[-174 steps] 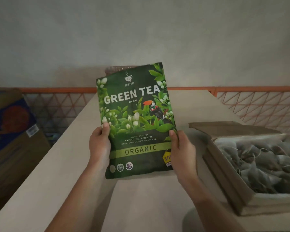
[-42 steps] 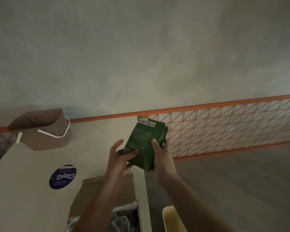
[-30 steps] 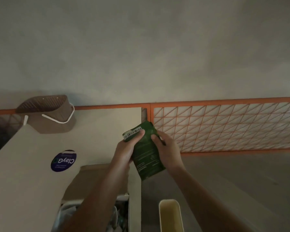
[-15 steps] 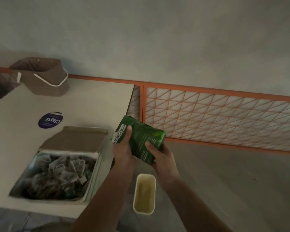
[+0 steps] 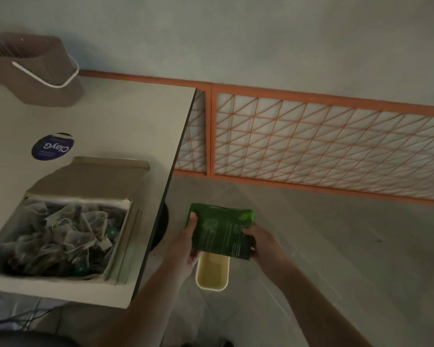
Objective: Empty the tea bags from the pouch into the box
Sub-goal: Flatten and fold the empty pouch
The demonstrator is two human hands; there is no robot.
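"ClayG" upside down on round blue sticker [image 5: 52, 147], table [image 5: 115, 126]

1 head-worn camera looks steeply down past the table's [image 5: 110, 126] right edge to the floor [image 5: 336, 246].

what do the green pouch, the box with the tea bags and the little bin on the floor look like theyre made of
Green pouch: seems printed plastic or foil film with slight sheen; it is folded and creased between both hands.
Box: looks like matte cardboard, with a folded-back flap and raw thick edges.
Small bin: probably moulded plastic, pale yellow, smooth with rounded corners.
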